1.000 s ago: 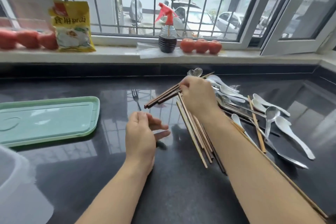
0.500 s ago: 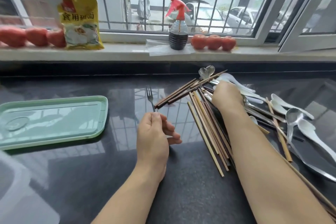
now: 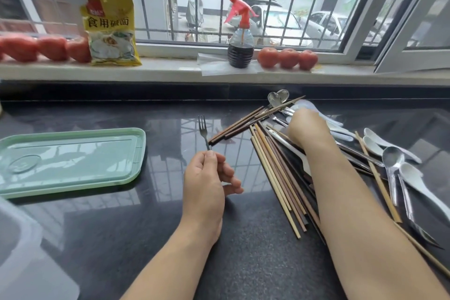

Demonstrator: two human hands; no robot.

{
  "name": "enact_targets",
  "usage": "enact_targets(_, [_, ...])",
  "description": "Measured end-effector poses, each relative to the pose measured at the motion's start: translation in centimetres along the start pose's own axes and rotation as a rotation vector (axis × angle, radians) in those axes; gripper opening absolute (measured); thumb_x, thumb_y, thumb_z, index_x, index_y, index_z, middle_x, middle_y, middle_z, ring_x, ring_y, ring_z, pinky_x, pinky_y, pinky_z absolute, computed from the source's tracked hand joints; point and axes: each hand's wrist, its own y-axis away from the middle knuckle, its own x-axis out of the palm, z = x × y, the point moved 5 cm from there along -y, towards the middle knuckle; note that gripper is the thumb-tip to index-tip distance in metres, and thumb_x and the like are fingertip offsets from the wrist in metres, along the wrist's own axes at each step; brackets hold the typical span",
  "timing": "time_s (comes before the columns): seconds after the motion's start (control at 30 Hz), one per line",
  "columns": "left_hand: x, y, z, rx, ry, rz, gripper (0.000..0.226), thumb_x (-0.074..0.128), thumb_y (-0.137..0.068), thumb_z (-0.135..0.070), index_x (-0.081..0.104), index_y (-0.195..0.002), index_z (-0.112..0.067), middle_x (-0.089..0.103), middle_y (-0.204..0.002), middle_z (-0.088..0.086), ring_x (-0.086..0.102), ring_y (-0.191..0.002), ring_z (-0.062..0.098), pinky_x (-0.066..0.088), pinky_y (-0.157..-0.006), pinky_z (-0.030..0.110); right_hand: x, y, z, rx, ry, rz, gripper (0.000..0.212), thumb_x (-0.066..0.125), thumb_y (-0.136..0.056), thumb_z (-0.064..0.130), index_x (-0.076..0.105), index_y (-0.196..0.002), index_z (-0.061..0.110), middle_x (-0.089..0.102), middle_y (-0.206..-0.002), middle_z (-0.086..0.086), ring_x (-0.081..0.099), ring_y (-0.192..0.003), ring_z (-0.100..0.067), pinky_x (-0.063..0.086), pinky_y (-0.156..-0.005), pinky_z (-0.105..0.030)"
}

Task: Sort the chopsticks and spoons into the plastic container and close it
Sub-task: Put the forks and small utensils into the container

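Note:
My left hand (image 3: 207,182) pinches the handle of a small dark fork (image 3: 202,129), tines pointing away, at the counter's middle. My right hand (image 3: 308,129) reaches into the pile of cutlery at the right; its fingers are hidden among the spoons, so what it holds I cannot see. Wooden chopsticks (image 3: 277,178) lie fanned out beside my right forearm. White plastic spoons (image 3: 414,175) and metal spoons (image 3: 392,158) are spread at the right. The green lid (image 3: 70,158) lies flat at the left. A corner of the clear plastic container (image 3: 26,258) shows at the bottom left.
The dark glossy counter (image 3: 146,238) runs back to a window sill. On the sill stand a yellow packet (image 3: 109,29), a spray bottle with a red head (image 3: 239,36) and rows of tomatoes (image 3: 287,57). A heart-shaped metal spoon (image 3: 277,98) lies at the pile's far end.
My right hand let go of the dark chopsticks and moved right, into the spoons. My left hand lifted a little and now holds the fork up off the counter.

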Motion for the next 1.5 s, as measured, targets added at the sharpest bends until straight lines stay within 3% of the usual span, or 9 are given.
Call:
enact_targets(0.13, [0.0,-0.1,0.0,-0.001,-0.007,0.004,0.031,0.035,-0.112,-0.021,0.058,-0.096,-0.008,0.057,-0.066,0.004,0.057,-0.055,0.018,0.053,-0.051,0.031,-4.0,2.0,0.4,-0.129,-0.209,-0.153,0.014,0.057,-0.092,0.012,0.057,-0.078,0.008,0.064,-0.083,-0.014,0.065,-0.072,-0.030,0.047,-0.061,-0.029])
enact_targets(0.33, [0.1,0.1,0.2,0.023,-0.098,0.009,0.030,0.038,-0.111,-0.023,0.060,-0.097,-0.009,0.051,-0.063,0.002,0.046,-0.048,0.013,0.042,-0.044,0.029,-9.1,8.4,4.7,-0.547,-0.893,-0.007,0.012,0.062,-0.100,0.021,0.064,-0.104,0.009,0.071,-0.082,-0.012,0.067,-0.060,-0.015,0.059,-0.058,-0.027])
enact_targets(0.57, [-0.1,4.7,-5.2,0.023,-0.115,-0.158,0.025,0.040,-0.108,-0.023,0.062,-0.097,-0.019,0.036,-0.060,-0.006,0.030,-0.050,0.011,0.027,-0.048,0.031,-9.2,14.7,8.9,-0.738,-1.092,-0.006,0.004,0.064,-0.098,0.009,0.064,-0.102,0.008,0.072,-0.086,-0.013,0.065,-0.062,-0.014,0.061,-0.060,-0.030])
enact_targets(0.7, [-1.7,9.1,-16.2,0.213,0.084,-0.037,0.025,0.038,-0.109,-0.015,0.059,-0.096,-0.010,0.033,-0.058,-0.002,0.023,-0.045,0.010,0.018,-0.043,0.026,-7.8,19.7,13.4,-0.750,-1.331,0.321,0.008,0.061,-0.100,0.011,0.064,-0.099,0.004,0.072,-0.082,-0.014,0.067,-0.065,-0.022,0.061,-0.070,-0.047])
enact_targets(0.87, [-12.3,13.2,-27.7,0.481,-0.039,-0.154,0.025,0.039,-0.107,-0.016,0.057,-0.090,-0.013,0.035,-0.056,-0.002,0.022,-0.040,0.010,0.017,-0.038,0.019,-9.0,27.7,21.3,-0.897,-1.565,0.639,0.022,0.051,-0.106,0.014,0.063,-0.088,0.007,0.071,-0.079,-0.014,0.065,-0.058,-0.021,0.055,-0.054,-0.028])
enact_targets(1.07, [-25.7,12.2,-29.6,0.389,-0.541,-0.413,0.026,0.043,-0.107,-0.012,0.062,-0.090,-0.011,0.043,-0.058,0.000,0.032,-0.043,0.010,0.026,-0.041,0.023,-5.4,34.3,27.4,-1.196,-1.206,0.758,0.019,0.056,-0.102,0.006,0.068,-0.090,-0.003,0.067,-0.080,-0.019,0.065,-0.067,-0.023,0.060,-0.065,-0.033])
enact_targets(1.23, [-27.3,9.7,-27.5,0.442,-0.758,-0.363,0.024,0.047,-0.107,-0.014,0.068,-0.095,-0.013,0.056,-0.064,0.006,0.048,-0.051,0.016,0.043,-0.049,0.031,-2.7,34.0,28.9,-1.309,-0.953,0.604,0.010,0.063,-0.096,0.002,0.070,-0.090,-0.002,0.068,-0.076,-0.021,0.068,-0.068,-0.021,0.062,-0.067,-0.036])
enact_targets(1.4, [-26.5,6.5,-26.2,0.354,-0.835,-0.246,0.045,0.039,-0.108,-0.008,0.044,-0.145,-0.032,0.064,-0.080,0.003,0.045,-0.049,0.014,0.041,-0.052,0.036,-2.8,33.4,28.6,-1.400,-0.901,0.531,0.009,0.071,-0.092,0.012,0.079,-0.089,0.010,0.070,-0.086,-0.010,0.064,-0.073,-0.019,0.055,-0.071,-0.034])
enact_targets(1.5, [-26.9,6.2,-25.5,0.386,-0.990,-0.263,0.050,0.037,-0.105,-0.007,0.049,-0.136,-0.045,0.068,-0.092,0.000,0.050,-0.053,0.007,0.046,-0.059,0.033,-2.1,34.4,28.5,-1.510,-0.614,0.459,0.006,0.075,-0.088,0.018,0.079,-0.086,0.021,0.074,-0.084,-0.001,0.060,-0.073,-0.016,0.052,-0.074,-0.036])
